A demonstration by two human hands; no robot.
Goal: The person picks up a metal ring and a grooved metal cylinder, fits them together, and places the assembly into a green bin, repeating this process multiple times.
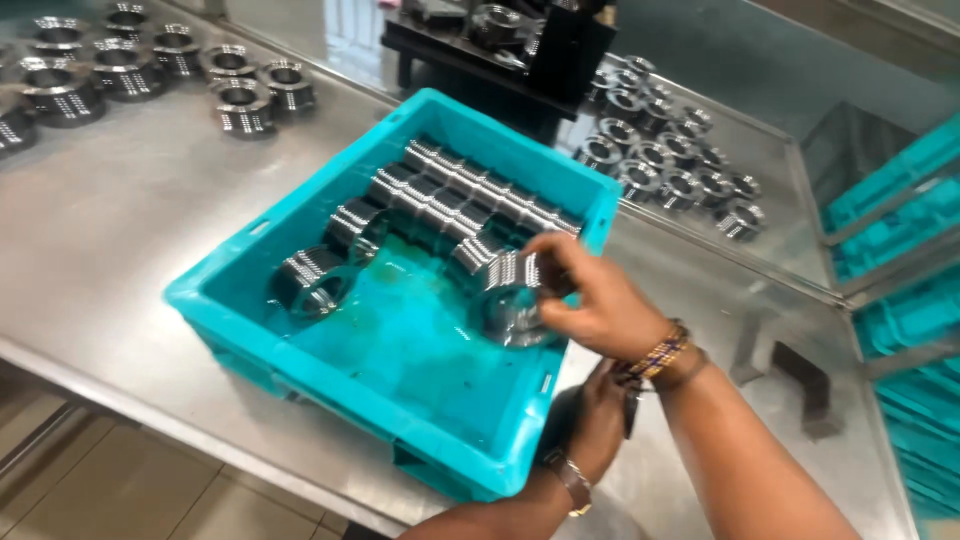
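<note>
A teal plastic crate (250,335) sits on a steel table. Inside it, several grooved metal rings (455,195) lie in rows along the far side, and one ring (310,280) lies apart near the left wall. My right hand (590,300), with a beaded bracelet at the wrist, grips a metal ring (515,300) just above the crate floor at the right side. My left hand (595,420), with a watch at the wrist, rests outside the crate's right wall, partly hidden under my right wrist. Whether it holds anything is unclear.
More metal rings (130,70) stand grouped at the table's far left, and another group (665,155) lies on the far right. A black fixture (500,45) stands behind the crate. Teal crates (900,300) are stacked at the right. The table edge (150,400) runs along the near side.
</note>
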